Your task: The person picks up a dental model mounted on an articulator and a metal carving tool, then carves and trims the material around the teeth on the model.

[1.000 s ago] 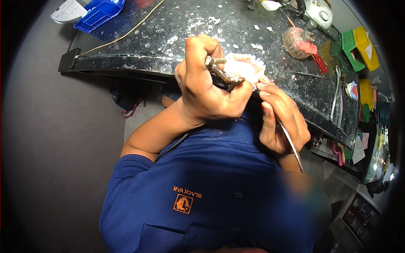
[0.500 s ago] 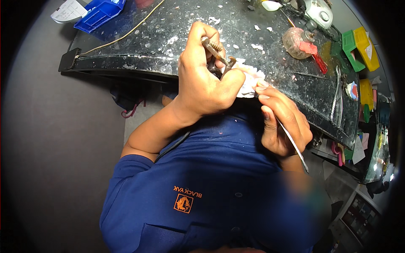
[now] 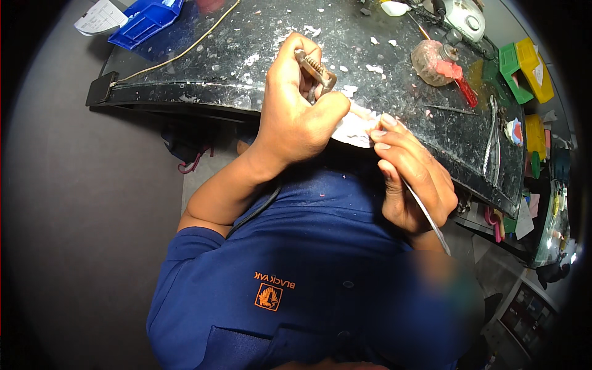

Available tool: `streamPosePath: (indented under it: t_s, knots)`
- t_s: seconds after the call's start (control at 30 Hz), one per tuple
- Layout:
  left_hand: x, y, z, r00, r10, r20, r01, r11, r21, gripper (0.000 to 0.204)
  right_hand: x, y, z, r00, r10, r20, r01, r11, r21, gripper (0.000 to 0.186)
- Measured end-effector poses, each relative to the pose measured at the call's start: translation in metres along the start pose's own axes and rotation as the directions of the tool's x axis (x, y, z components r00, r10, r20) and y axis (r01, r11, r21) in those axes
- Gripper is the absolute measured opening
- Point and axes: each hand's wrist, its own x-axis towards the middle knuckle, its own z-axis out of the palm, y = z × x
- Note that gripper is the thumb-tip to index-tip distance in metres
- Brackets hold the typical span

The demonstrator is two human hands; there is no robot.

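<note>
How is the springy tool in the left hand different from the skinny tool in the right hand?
The springy tool has a coil and chunky parts; the skinny tool is long and slim, with no coil showing. The springy tool looks brownish grey, the skinny tool paler silver. The left hand wraps around the springy tool, while the skinny tool pokes out below the right hand. Both look like metal.

1. 2 bare hands of mine in play: 1 left hand (image 3: 293, 117), 1 right hand (image 3: 417, 176)!
2. 2 tools in my grip, 1 apiece: 1 spring-handled tool (image 3: 321, 74), 1 thin metal instrument (image 3: 425, 210).
3. Just 1 white-and-pink piece (image 3: 353, 131) at my fingers.
4. Beyond me, 1 pink-stained jar (image 3: 425, 63).
5. And 1 red handle (image 3: 466, 93), bright as anything!
6. Up top, 1 white unit (image 3: 459, 13) showing 1 round dial (image 3: 473, 23).
7. Side by side on my right, 2 bins: 1 green bin (image 3: 513, 73), 1 yellow bin (image 3: 533, 69).
8. Far left, 1 blue bin (image 3: 142, 29)!
</note>
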Motion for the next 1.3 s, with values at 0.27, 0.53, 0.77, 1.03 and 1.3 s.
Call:
streamPosePath:
  t_s: [0.27, 0.53, 0.77, 1.03, 1.3]
  knots:
    - [0.000, 0.003, 0.001, 0.994, -0.101, 0.042, 0.105, 0.988, -0.111, 0.026, -0.003, 0.000, 0.000, 0.996, 0.077, -0.032, -0.075, 0.995, 0.064, 0.014]
    - [0.001, 0.008, -0.003, 0.975, -0.205, 0.091, 0.215, 0.969, -0.119, 0.022, -0.005, 0.000, -0.002, 0.996, 0.083, -0.042, -0.080, 0.994, 0.078, 0.014]
    - [0.001, 0.005, -0.003, 0.973, -0.211, 0.089, 0.223, 0.962, -0.160, 0.021, -0.005, -0.005, -0.003, 0.992, 0.125, -0.008, -0.124, 0.988, 0.096, 0.015]
    - [0.003, 0.004, -0.004, 0.968, -0.230, 0.099, 0.246, 0.948, -0.202, 0.021, -0.007, -0.003, -0.001, 0.993, 0.119, -0.025, -0.118, 0.992, 0.031, 0.020]
    - [0.008, 0.009, -0.005, 0.956, -0.252, 0.153, 0.280, 0.939, -0.200, 0.025, -0.009, 0.005, 0.000, 0.989, 0.100, -0.107, -0.084, 0.986, 0.141, 0.018]
